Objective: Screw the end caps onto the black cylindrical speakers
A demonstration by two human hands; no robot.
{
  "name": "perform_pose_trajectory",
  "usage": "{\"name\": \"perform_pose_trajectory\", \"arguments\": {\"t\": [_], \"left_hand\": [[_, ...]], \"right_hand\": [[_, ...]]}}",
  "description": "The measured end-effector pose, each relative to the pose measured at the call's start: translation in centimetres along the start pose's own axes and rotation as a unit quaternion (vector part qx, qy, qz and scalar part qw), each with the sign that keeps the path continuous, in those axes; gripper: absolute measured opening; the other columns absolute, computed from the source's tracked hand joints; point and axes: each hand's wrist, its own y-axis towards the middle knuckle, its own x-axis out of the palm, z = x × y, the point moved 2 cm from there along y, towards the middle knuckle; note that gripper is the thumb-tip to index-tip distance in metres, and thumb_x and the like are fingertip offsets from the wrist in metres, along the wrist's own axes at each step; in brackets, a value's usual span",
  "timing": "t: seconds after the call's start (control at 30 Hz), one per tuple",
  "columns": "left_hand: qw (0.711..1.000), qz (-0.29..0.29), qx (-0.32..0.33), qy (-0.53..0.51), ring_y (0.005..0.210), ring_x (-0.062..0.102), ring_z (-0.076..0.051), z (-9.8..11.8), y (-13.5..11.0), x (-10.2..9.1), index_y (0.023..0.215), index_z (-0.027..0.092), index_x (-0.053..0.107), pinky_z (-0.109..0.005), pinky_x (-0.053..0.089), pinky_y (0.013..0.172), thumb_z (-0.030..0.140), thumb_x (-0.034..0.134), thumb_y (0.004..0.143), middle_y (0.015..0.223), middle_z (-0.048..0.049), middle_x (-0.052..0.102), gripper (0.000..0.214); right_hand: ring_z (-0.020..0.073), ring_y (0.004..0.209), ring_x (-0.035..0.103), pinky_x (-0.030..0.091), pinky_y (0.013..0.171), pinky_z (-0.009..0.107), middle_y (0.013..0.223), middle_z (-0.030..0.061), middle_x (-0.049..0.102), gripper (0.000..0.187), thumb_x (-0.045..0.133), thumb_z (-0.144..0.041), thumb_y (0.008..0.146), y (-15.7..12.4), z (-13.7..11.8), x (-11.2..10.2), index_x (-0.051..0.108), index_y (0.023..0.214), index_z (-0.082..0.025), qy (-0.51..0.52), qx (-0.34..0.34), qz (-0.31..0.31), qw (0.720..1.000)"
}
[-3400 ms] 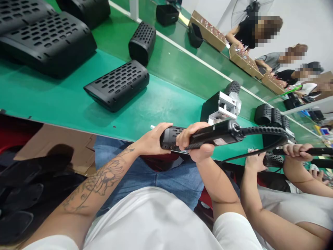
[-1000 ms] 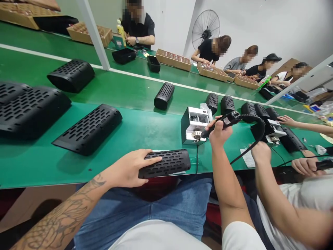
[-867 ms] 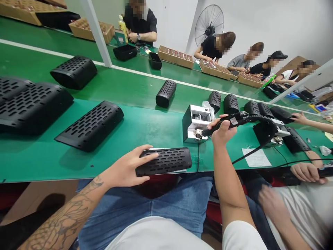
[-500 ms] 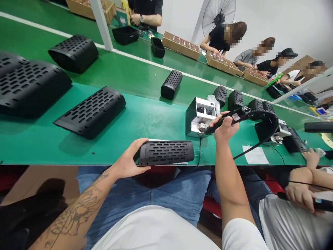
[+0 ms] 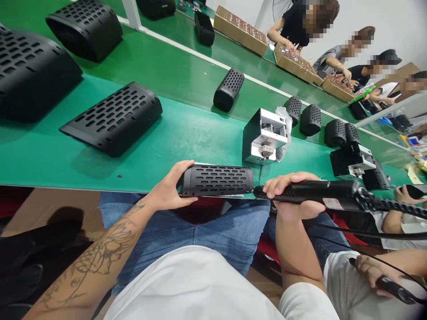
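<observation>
A black housing with slotted holes [image 5: 218,181] lies on its side at the bench's front edge. My left hand [image 5: 171,186] grips its left end, thumb and fingers on opposite sides. My right hand [image 5: 295,195] is wrapped round a black electric screwdriver [image 5: 328,191], held level with its tip at the housing's right end. Whether the tip touches a screw is too small to tell. Beyond the housing stands a black and silver screw feeder [image 5: 265,138], a clear plastic bag [image 5: 283,149] at its right side.
Several similar housings stand on the green bench [image 5: 196,133], one large housing [image 5: 115,118] to the left. A second screw feeder [image 5: 353,162] is on the right. A co-worker's hand [image 5: 370,271] holds another screwdriver at lower right. People work over cardboard trays [image 5: 240,31] across the bench.
My right hand has brought the screwdriver from the screw feeder down toward me, to the housing's right end. My left hand still grips the housing. The view has tipped downward.
</observation>
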Motion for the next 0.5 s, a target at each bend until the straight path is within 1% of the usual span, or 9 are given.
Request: {"name": "perform_pose_trajectory", "arguments": {"t": [0.1, 0.17, 0.3, 0.37, 0.5], "left_hand": [[1.0, 0.001, 0.005, -0.002, 0.168, 0.057, -0.044, 0.0, 0.0, 0.0, 0.186, 0.032, 0.034, -0.063, 0.053, 0.14, 0.047, 0.094, 0.096, 0.181, -0.0186, 0.052, 0.109], [1.0, -0.005, 0.003, -0.003, 0.168, 0.057, -0.044, 0.0, 0.1, 0.0, 0.186, 0.032, 0.033, -0.062, 0.054, 0.139, 0.05, 0.094, 0.097, 0.181, -0.0193, 0.051, 0.11], [1.0, -0.011, 0.001, 0.0, 0.167, 0.057, -0.046, 0.0, 0.1, -0.1, 0.187, 0.029, 0.032, -0.063, 0.053, 0.139, 0.054, 0.095, 0.096, 0.18, -0.0212, 0.052, 0.114], [1.0, -0.016, 0.001, 0.005, 0.167, 0.057, -0.045, 0.0, 0.2, -0.2, 0.187, 0.028, 0.031, -0.061, 0.055, 0.138, 0.055, 0.094, 0.097, 0.18, -0.0214, 0.052, 0.113], [0.999, -0.031, -0.012, 0.021, 0.163, 0.061, -0.044, 0.2, 0.5, -0.6, 0.185, 0.027, 0.034, -0.056, 0.058, 0.136, 0.058, 0.094, 0.095, 0.178, -0.02, 0.054, 0.112]], "right_hand": [[0.019, 0.038, 0.06, 0.058, 0.044, 0.034, 0.058, -0.0054, 0.07, 0.063, 0.088, -0.09, 0.085, 0.0, 0.8, 0.0, 0.076, 0.093, -0.029, -0.013, 0.028, 0.014, 0.999], [0.0188, 0.037, 0.06, 0.058, 0.044, 0.034, 0.058, -0.0059, 0.069, 0.063, 0.089, -0.09, 0.084, 0.1, 1.0, -0.1, 0.074, 0.091, -0.029, -0.014, 0.038, 0.006, 0.999], [0.0179, 0.039, 0.06, 0.057, 0.045, 0.033, 0.059, -0.0054, 0.069, 0.054, 0.093, -0.08, 0.087, 0.3, 1.2, 0.2, 0.077, 0.092, -0.028, 0.018, 0.044, -0.046, 0.998], [0.0171, 0.039, 0.059, 0.056, 0.045, 0.033, 0.059, -0.0048, 0.068, 0.051, 0.093, -0.077, 0.089, 0.4, 1.4, 0.4, 0.079, 0.094, -0.028, 0.032, 0.044, -0.068, 0.996], [0.0159, 0.038, 0.057, 0.055, 0.045, 0.032, 0.058, -0.006, 0.067, 0.049, 0.093, -0.075, 0.089, 0.5, 1.7, 0.5, 0.079, 0.095, -0.029, 0.026, 0.05, -0.069, 0.996]]}}
